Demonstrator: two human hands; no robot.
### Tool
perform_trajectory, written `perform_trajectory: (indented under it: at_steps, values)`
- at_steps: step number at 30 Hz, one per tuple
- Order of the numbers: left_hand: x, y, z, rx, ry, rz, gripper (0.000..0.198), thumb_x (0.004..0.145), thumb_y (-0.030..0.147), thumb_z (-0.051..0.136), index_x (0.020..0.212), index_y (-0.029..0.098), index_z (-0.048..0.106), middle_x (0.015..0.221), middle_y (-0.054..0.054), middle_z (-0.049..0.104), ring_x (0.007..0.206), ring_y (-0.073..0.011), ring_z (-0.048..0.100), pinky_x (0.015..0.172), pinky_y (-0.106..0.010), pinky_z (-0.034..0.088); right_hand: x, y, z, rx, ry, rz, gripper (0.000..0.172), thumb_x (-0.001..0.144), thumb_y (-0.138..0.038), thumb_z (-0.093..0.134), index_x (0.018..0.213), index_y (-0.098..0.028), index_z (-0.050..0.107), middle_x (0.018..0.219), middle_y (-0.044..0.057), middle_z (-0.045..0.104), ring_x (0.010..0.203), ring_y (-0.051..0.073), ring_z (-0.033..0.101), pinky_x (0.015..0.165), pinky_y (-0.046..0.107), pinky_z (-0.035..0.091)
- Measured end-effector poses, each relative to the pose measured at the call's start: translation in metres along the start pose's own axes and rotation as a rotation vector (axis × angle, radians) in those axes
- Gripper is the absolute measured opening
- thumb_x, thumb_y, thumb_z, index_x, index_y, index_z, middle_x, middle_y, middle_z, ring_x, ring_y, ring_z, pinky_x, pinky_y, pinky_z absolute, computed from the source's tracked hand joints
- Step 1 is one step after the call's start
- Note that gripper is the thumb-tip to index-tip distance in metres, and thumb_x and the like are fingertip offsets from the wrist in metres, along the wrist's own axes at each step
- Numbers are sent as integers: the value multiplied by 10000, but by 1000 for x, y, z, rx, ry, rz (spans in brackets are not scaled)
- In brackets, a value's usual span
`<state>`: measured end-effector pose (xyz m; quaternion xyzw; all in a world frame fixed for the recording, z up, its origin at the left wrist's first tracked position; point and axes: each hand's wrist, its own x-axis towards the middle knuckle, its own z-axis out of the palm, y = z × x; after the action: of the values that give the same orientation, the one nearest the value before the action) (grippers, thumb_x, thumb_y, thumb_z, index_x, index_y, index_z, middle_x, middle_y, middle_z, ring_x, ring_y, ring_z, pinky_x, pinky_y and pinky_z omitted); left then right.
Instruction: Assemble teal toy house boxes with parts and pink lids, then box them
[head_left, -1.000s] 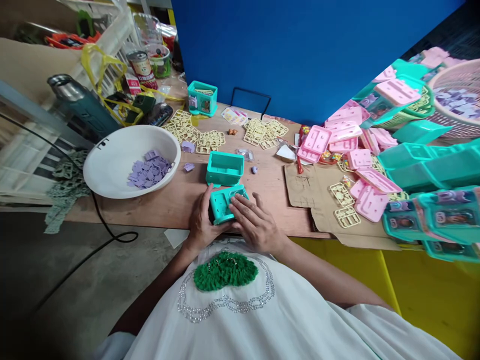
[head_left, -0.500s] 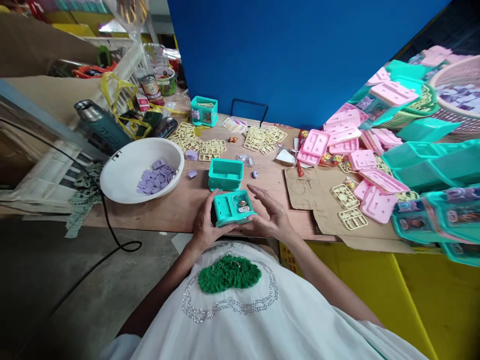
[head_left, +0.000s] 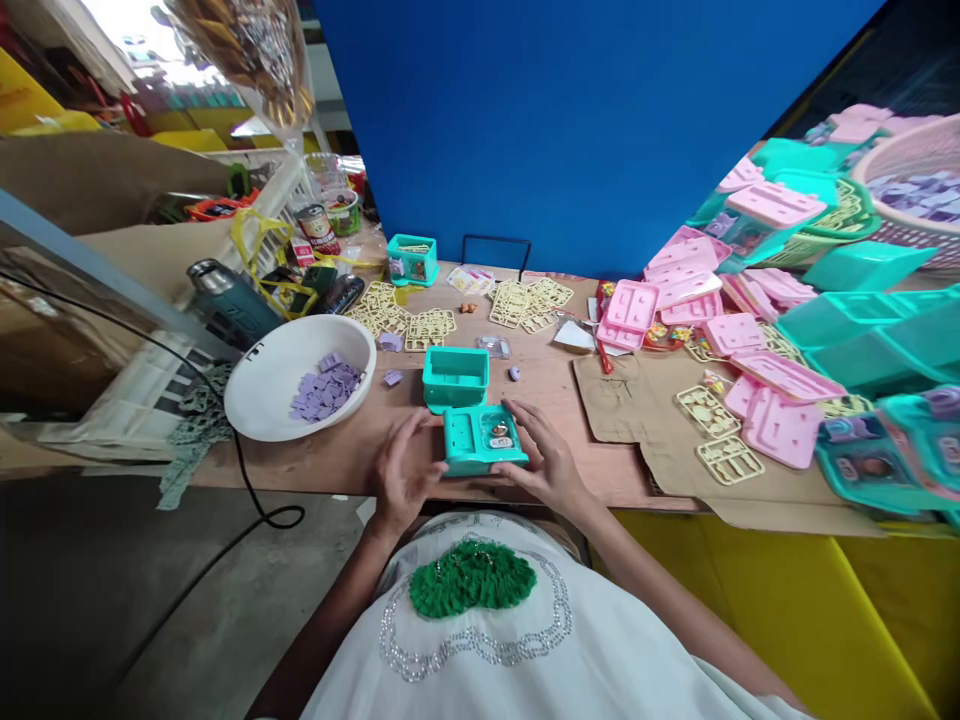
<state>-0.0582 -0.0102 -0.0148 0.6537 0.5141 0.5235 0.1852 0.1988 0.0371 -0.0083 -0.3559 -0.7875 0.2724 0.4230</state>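
Note:
A teal plastic toy piece (head_left: 481, 440) with a small round window sits at the near edge of the wooden table (head_left: 360, 440). My left hand (head_left: 403, 472) cups its left side and my right hand (head_left: 546, 460) holds its right side, fingers spread along the edge. Just behind it stands an empty teal box (head_left: 455, 377). A white bowl (head_left: 300, 378) holding several purple tiles (head_left: 325, 389) lies to the left.
Cream plastic sprues (head_left: 527, 292) lie scattered at the back. Pink trays (head_left: 750, 340) and teal boxes (head_left: 862, 330) pile up at the right on flat cardboard (head_left: 637, 400). A flask (head_left: 229, 300), a can and a black cable (head_left: 247, 480) are at the left.
My right hand has come off the top of the teal piece and moved to its right side, uncovering the round window. The camera has tilted up.

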Motion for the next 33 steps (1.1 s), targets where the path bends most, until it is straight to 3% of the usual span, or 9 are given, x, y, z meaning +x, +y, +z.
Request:
perform_trajectory:
  at_steps: [5, 8, 10, 12, 14, 19, 25, 29, 33]
  values:
    - [43, 9, -40, 329, 231, 192, 311, 1041, 299, 613, 1333, 220, 681, 1216, -111, 780, 1160, -235, 730, 1056, -400, 571, -4, 2, 5, 8, 36, -4, 814, 961, -472, 742, 1667, -313, 371, 1540, 164, 570, 1408, 316, 589, 1130, 482, 558]
    - [78, 10, -77, 509, 219, 108, 303, 1026, 313, 592, 1278, 205, 719, 1228, -135, 762, 1184, -266, 706, 1087, -412, 536, -5, 2, 4, 15, 56, -16, 750, 987, -432, 710, 1656, -317, 391, 1538, 157, 579, 1413, 319, 583, 1126, 499, 558]
    - [101, 2, -103, 667, 67, -159, 324, 979, 319, 601, 1228, 172, 748, 1265, -175, 740, 1200, -321, 691, 1083, -440, 523, -4, 0, 2, 13, 63, -16, 711, 996, -411, 698, 1642, -315, 418, 1522, 158, 592, 1395, 316, 597, 1109, 496, 570]
    - [120, -10, -122, 761, -228, -489, 271, 869, 277, 692, 1099, 171, 790, 1203, -176, 766, 1156, -348, 709, 1044, -423, 528, -3, -2, 1, 5, 62, -11, 672, 1003, -389, 690, 1625, -307, 450, 1503, 162, 602, 1371, 309, 618, 1090, 478, 584]
    - [132, -22, -132, 761, -341, -614, 161, 706, 194, 787, 867, 188, 798, 984, -139, 803, 1013, -349, 745, 936, -382, 556, -3, -4, 0, -7, 66, -10, 647, 1004, -370, 690, 1610, -299, 475, 1489, 164, 610, 1356, 304, 631, 1079, 464, 590]
    - [141, -32, -136, 705, -277, -636, 145, 595, 86, 750, 567, 210, 681, 663, -87, 737, 807, -321, 739, 821, -363, 545, -2, -9, -2, -32, 87, -16, 632, 984, -343, 724, 1580, -312, 515, 1471, 147, 632, 1354, 301, 634, 1066, 455, 598]
    - [136, -11, -141, 497, -1, -536, 228, 855, 320, 649, 868, 153, 805, 855, -115, 811, 785, -252, 755, 808, -349, 595, 4, -12, -9, -75, 118, -107, 581, 995, -281, 706, 1553, -301, 546, 1454, 157, 642, 1330, 301, 650, 1054, 486, 604]
    - [119, 24, -115, -17, 158, -398, 386, 801, 480, 794, 971, 134, 822, 802, -77, 798, 635, -196, 721, 675, -327, 633, 19, -25, -18, -95, 229, -115, 472, 1005, -230, 677, 1470, -294, 630, 1334, 148, 700, 1225, 290, 691, 1005, 480, 615]
    - [96, 66, -76, -143, 56, -86, 184, 888, 351, 791, 978, 205, 857, 889, -55, 805, 706, -156, 730, 698, -280, 634, 41, -55, -19, 30, 254, -119, 264, 1007, -167, 656, 1223, -274, 764, 1046, 92, 753, 982, 223, 735, 818, 359, 634]
